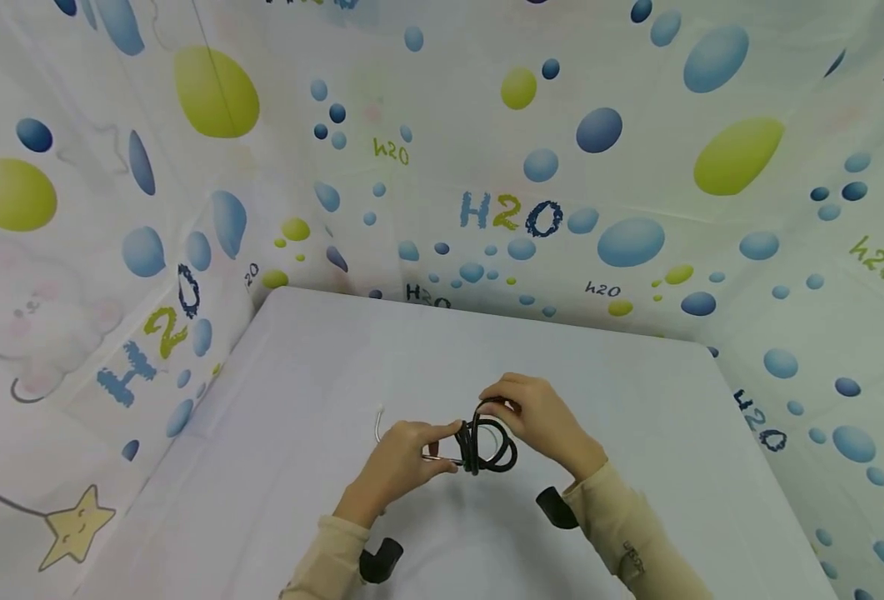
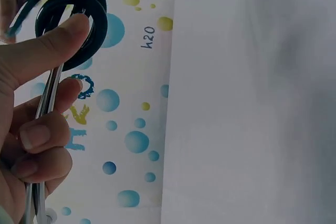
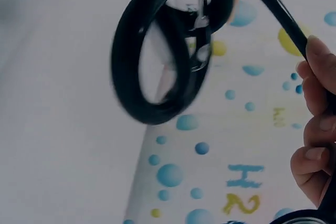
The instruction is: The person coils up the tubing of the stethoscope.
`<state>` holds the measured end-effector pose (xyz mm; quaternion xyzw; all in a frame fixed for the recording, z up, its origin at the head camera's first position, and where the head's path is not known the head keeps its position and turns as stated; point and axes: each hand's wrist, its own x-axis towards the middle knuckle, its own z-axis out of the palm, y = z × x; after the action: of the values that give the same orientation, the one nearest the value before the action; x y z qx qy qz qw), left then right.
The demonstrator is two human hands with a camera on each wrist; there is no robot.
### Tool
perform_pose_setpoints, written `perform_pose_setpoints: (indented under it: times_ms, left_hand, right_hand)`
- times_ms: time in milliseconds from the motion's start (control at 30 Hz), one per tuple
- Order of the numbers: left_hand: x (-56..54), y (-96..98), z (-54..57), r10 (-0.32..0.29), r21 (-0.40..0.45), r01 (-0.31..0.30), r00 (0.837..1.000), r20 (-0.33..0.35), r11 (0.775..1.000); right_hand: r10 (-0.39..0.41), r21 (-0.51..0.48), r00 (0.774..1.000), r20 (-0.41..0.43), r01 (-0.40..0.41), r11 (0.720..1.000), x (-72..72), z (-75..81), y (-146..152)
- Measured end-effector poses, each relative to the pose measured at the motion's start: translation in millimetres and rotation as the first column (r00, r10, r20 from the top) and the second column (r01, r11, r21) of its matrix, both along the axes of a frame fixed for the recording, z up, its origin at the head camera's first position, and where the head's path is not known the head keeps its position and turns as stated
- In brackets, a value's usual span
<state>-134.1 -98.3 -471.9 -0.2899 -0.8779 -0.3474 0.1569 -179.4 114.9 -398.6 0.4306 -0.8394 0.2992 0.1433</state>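
A stethoscope with black tubing [image 1: 506,454] is held over the white table between both hands. My left hand [image 1: 404,457] grips its silver metal ear tubes [image 2: 48,95], with the thumb lying against the coiled tubing. One curved metal end [image 1: 377,423] sticks out behind that hand. Several loops of the tubing [image 3: 123,72] hang between the hands, wound around the metal part. With thumb and fingers, my right hand [image 1: 542,421] holds a free stretch of tubing [image 3: 278,11] above and right of the loops. A round chest piece [image 3: 302,217] shows partly at the lower edge of the right wrist view.
Beneath the hands lies a white tabletop [image 1: 337,358]. A curtain [image 1: 442,108] printed with blue and green bubbles stands behind and at both sides of it. Black wrist-worn pieces [image 1: 380,560] sit at both sleeves.
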Motion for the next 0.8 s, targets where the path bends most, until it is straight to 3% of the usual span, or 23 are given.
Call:
perform_pose_setpoints:
  times_ms: [100, 200, 367, 467, 567, 667, 800]
  left_hand:
    - [1.5, 1.3, 1.6, -0.037, 0.01, 0.037, 0.999, -0.024, 0.999]
    - [3.4, 1.9, 4.0, -0.063, 0.015, 0.064, 0.997, -0.045, 0.998]
    - [5.6, 1.7, 6.2, -0.108, 0.049, 0.11, 0.993, -0.053, 0.993]
    - [5.8, 1.5, 6.0, -0.141, 0.102, 0.143, 0.989, -0.035, 0.984]
    - [4.9, 1.3, 5.9, -0.16, 0.175, 0.162, 0.987, -0.027, 0.971]
    - [3.0, 0.7, 7.1, -0.146, 0.219, 0.153, 0.988, -0.049, 0.964]
    - [-0.2, -1.5, 8.6, -0.079, 0.223, 0.094, 0.994, -0.075, 0.97]
  right_hand:
    - [0.008, -0.027, 0.993, 0.117, -0.005, 1.0, -10.5, -7.3, 4]
    - [0.008, -0.04, 0.963, 0.27, 0.003, 0.999, -19.0, -16.9, 8]
    - [0.008, -0.063, 0.854, 0.52, 0.029, 0.998, -28.0, -35.8, 14]
    - [0.036, -0.084, 0.798, 0.601, 0.018, 0.996, -28.4, -44.7, 17]
    - [0.085, -0.121, 0.764, 0.639, -0.009, 0.993, -27.8, -55.1, 19]
    - [0.145, -0.174, 0.756, 0.639, -0.041, 0.984, -23.0, -60.7, 20]
    - [0.14, -0.173, 0.788, 0.6, -0.043, 0.984, -6.2, -53.5, 15]
